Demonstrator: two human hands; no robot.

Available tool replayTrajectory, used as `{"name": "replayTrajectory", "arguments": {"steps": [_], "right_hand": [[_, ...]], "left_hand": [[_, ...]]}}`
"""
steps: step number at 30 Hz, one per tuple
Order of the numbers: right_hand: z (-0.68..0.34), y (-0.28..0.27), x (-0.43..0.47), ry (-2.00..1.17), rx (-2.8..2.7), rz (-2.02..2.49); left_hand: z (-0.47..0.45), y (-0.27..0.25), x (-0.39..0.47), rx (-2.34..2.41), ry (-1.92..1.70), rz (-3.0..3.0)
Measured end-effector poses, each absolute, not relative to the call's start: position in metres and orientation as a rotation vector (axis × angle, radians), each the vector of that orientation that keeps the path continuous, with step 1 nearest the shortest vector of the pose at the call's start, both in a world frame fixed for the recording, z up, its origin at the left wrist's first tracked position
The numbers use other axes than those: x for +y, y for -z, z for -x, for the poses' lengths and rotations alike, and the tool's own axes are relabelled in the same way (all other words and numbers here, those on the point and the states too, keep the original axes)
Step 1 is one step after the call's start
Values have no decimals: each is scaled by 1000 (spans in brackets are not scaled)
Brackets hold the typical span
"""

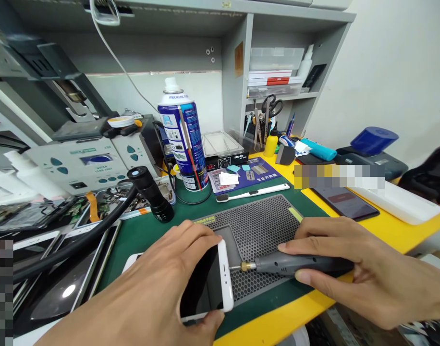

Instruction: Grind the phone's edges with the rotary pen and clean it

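My left hand (162,278) is closed around a white-framed smartphone (205,278), gripping it by its edges with its dark screen facing up. In my right hand (360,269) lies a grey pen-shaped rotary tool (292,263) with a brass collet and a thin metal bit. The bit points left and meets or nearly meets the phone's white top end, close to the small openings there; exact contact cannot be made out. Beneath both hands is a grey perforated mat (266,226) on a green work surface (133,240).
Behind the mat lie a white-handled brush (254,193) and a blue spray can (184,144). A black flashlight (151,194) stands left of the can. Several phone screens (61,283) lie at left. A dark phone (344,199) rests on the yellow table edge (389,226) at right.
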State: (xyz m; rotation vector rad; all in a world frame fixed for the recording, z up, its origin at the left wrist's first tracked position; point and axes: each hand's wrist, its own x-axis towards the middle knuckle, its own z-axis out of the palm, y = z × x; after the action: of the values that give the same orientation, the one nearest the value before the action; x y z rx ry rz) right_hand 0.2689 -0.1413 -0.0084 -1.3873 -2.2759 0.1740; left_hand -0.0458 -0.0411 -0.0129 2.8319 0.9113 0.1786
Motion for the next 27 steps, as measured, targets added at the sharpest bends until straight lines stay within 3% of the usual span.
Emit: {"name": "replayTrajectory", "arguments": {"steps": [27], "right_hand": [[-268,7,-140,-169,-2282,1386]], "left_hand": [[44,6,-42,890,-226,-2779]]}}
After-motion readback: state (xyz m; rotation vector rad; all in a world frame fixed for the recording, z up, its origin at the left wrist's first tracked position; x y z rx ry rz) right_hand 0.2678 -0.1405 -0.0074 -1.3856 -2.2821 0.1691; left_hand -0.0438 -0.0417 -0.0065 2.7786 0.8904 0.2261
